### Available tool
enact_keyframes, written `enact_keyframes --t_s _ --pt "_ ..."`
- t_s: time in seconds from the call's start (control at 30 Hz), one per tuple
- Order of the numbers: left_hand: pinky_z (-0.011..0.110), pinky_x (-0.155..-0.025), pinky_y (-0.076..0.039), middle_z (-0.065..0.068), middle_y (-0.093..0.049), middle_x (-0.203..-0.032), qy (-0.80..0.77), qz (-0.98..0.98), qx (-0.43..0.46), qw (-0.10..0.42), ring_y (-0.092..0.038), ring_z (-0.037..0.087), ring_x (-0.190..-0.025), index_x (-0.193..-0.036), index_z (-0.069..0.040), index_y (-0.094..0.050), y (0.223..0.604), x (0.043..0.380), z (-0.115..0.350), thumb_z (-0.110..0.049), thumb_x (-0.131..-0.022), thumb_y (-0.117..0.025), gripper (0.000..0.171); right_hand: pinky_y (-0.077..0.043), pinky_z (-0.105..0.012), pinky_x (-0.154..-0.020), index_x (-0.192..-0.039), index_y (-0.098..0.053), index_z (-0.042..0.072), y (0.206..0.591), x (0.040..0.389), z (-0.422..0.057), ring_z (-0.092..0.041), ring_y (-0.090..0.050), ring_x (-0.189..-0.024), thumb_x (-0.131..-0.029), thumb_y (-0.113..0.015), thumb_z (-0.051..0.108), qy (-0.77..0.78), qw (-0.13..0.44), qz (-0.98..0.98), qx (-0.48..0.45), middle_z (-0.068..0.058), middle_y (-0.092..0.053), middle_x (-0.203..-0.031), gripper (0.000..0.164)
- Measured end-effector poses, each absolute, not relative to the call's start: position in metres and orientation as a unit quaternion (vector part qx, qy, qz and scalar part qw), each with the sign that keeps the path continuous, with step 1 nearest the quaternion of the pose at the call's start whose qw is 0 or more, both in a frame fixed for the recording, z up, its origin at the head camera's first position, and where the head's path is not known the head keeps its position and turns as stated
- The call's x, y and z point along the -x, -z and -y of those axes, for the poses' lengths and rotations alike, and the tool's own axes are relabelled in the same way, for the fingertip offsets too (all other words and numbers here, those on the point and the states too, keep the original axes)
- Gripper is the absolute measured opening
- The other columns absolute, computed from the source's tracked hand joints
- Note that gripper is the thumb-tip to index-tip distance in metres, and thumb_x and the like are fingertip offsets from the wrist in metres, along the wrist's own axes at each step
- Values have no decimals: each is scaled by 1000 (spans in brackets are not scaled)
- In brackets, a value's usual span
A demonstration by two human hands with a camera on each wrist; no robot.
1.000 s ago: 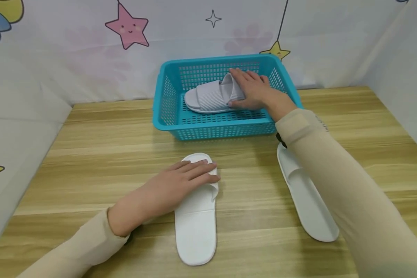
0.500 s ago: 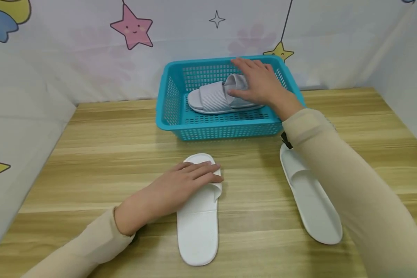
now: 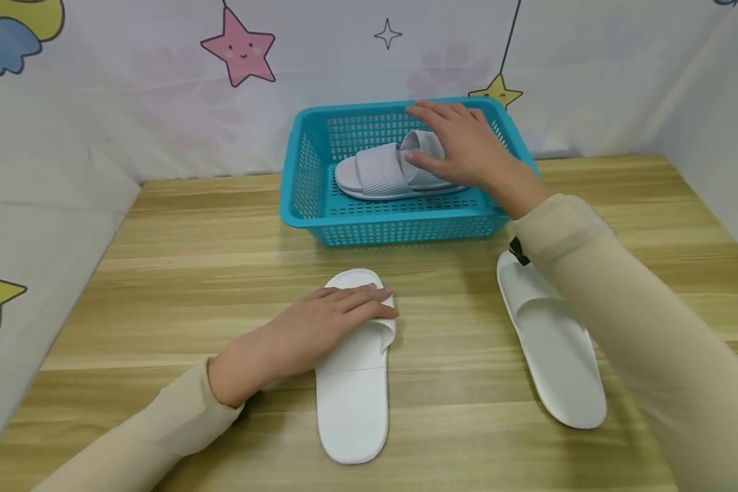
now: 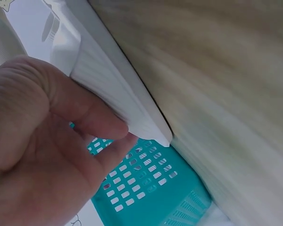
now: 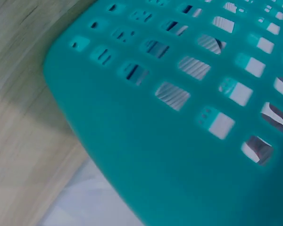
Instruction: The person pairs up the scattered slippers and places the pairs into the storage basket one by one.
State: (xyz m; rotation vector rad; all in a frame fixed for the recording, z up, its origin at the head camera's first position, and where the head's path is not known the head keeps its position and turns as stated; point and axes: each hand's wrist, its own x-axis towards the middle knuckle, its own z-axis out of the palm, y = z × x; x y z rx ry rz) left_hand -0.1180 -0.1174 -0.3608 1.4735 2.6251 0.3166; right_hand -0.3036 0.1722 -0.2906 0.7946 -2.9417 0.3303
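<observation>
Two white slippers lie on the wooden table in the head view. My left hand (image 3: 320, 324) rests over the strap of the left slipper (image 3: 352, 410), its fingers loosely bent across the top. In the left wrist view, the thumb and a fingertip are close together beside that slipper's edge. My right hand (image 3: 464, 147) is spread above the blue basket (image 3: 406, 229), partly covering the pale grey ribbed slippers (image 3: 381, 172) inside. Nothing shows in its grasp. The right white slipper (image 3: 559, 362) lies partly under my right forearm. The right wrist view shows the basket's perforated wall (image 5: 113, 122).
The basket stands at the back of the wooden table (image 3: 221, 239), close to a white cloth backdrop (image 3: 332, 61) printed with stars. White side walls (image 3: 713, 123) stand along the left and right of the table.
My right hand has lifted slightly off the grey slippers, its fingers moving up toward the basket's back rim. My left hand stays on the white slipper. The head view has shifted a little.
</observation>
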Motion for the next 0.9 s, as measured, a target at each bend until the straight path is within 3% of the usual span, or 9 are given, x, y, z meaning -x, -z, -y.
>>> enact_keyframes --t_s 0.4,0.57,0.73,0.9 --pt "60 -116 -45 5 -48 -165 -102 -870 -478 55 -43 26 -154 -150 -20 -57 359 118 118 16 -101 -56 61 -18 -60 -128 -162 -46 13 277 257 -177 -37 -28 -159 -107 -66 36 -146 118 920 -344 -13 -36 -172 63" --pt "60 -116 -45 5 -49 -165 -99 -871 -478 54 -44 26 -154 -150 -20 -57 356 116 117 15 -102 -56 59 -26 -62 -123 -151 -59 10 274 232 -185 -40 -38 -153 -103 -73 25 -161 169 887 -399 -15 -48 -162 52" --pt "60 -116 -45 6 -49 -165 -91 -873 -475 55 -44 27 -154 -150 -20 -56 355 115 117 14 -102 -58 59 -36 -64 -116 -142 -65 7 275 213 -191 -42 -49 -143 -99 -75 12 -168 185 856 -453 -17 -58 -151 44" --pt "58 -115 -46 6 -49 -165 -82 -875 -475 42 -45 28 -153 -149 -20 -57 356 113 119 14 -101 -59 59 -38 -61 -111 -135 -68 6 277 203 -197 -41 -58 -132 -98 -77 12 -159 199 843 -473 -17 -64 -143 39"
